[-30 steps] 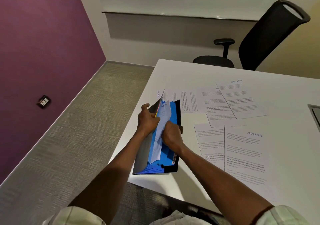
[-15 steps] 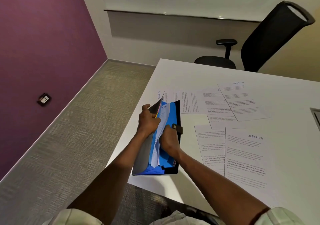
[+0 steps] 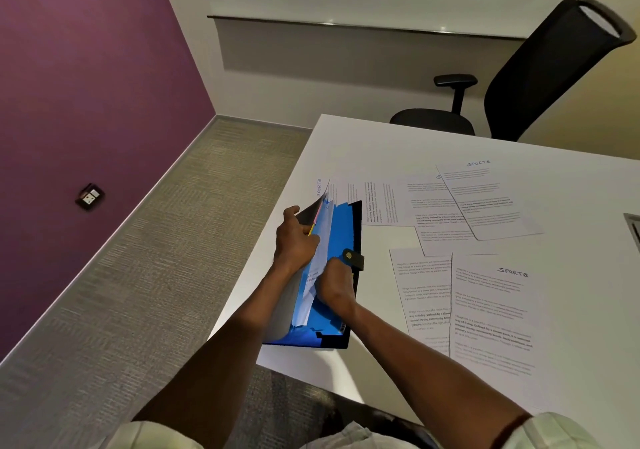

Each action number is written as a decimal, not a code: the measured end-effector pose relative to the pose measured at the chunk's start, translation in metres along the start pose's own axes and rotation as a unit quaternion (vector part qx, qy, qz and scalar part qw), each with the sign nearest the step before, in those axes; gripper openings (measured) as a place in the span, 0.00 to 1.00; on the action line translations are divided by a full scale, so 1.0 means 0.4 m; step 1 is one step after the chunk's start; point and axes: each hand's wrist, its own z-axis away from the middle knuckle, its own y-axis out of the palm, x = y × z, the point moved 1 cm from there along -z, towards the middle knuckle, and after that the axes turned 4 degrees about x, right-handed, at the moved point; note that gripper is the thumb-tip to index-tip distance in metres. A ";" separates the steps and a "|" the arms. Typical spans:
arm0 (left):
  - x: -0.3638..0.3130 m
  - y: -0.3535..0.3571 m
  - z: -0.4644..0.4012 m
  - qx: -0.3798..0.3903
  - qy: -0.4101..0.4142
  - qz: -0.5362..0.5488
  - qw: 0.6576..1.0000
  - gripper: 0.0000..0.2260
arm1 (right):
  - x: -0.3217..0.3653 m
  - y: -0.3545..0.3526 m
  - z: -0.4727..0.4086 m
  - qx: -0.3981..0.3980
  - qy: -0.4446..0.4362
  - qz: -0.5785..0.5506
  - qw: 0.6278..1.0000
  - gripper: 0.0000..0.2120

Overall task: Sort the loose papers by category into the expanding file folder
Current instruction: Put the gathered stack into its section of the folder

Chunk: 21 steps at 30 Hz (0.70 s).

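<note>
A blue expanding file folder (image 3: 341, 237) with black edging lies near the left edge of the white table (image 3: 398, 144). My left hand (image 3: 294, 241) grips its raised grey front flap and holds the pockets apart. My right hand (image 3: 334, 284) pinches a white printed sheet (image 3: 320, 258) that stands partly inside a pocket. Several loose printed papers lie to the right: one headed SPORTS (image 3: 491, 313) close to me, another headed SPORTS (image 3: 485, 199) farther back, and one partly under the folder (image 3: 377, 203).
A black office chair (image 3: 540, 78) stands at the table's far side. Grey carpet (image 3: 138, 293) and a purple wall (image 3: 86, 85) with a socket (image 3: 89, 196) lie to the left. A dark inset (image 3: 634, 227) shows at the table's right edge.
My right hand has pushed the white sheet deeper into the folder pocket and slid slightly toward me. My left hand keeps holding the flap open.
</note>
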 end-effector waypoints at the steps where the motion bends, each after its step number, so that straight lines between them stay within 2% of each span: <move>1: 0.002 -0.002 0.001 -0.003 0.000 -0.003 1.000 0.33 | 0.001 0.004 0.000 0.006 -0.009 -0.002 1.000 0.05; 3: 0.003 -0.007 0.002 -0.008 -0.001 -0.011 1.000 0.33 | -0.001 0.007 -0.002 0.013 -0.020 -0.014 1.000 0.03; 6: 0.006 -0.006 -0.003 -0.008 0.009 -0.030 0.999 0.30 | -0.005 0.000 -0.001 0.006 -0.031 -0.016 0.999 0.07; 8: 0.007 0.002 -0.009 -0.011 0.025 -0.055 0.998 0.30 | -0.011 -0.018 0.004 -0.034 -0.064 -0.014 0.997 0.12; 11: 0.005 0.026 -0.015 -0.006 0.036 -0.086 0.996 0.33 | -0.024 -0.057 0.018 -0.093 -0.109 0.010 0.990 0.08; 15: 0.011 0.088 -0.002 0.036 0.038 -0.145 0.988 0.35 | -0.068 -0.090 0.006 -0.122 -0.083 0.099 0.984 0.04; 18: 0.029 0.137 0.018 0.051 0.056 -0.231 0.970 0.32 | -0.116 -0.111 0.007 -0.101 -0.052 0.141 0.983 0.05; 21: 0.072 0.181 0.025 0.081 0.070 -0.266 0.958 0.31 | -0.173 -0.121 0.014 -0.081 -0.038 0.148 0.985 0.04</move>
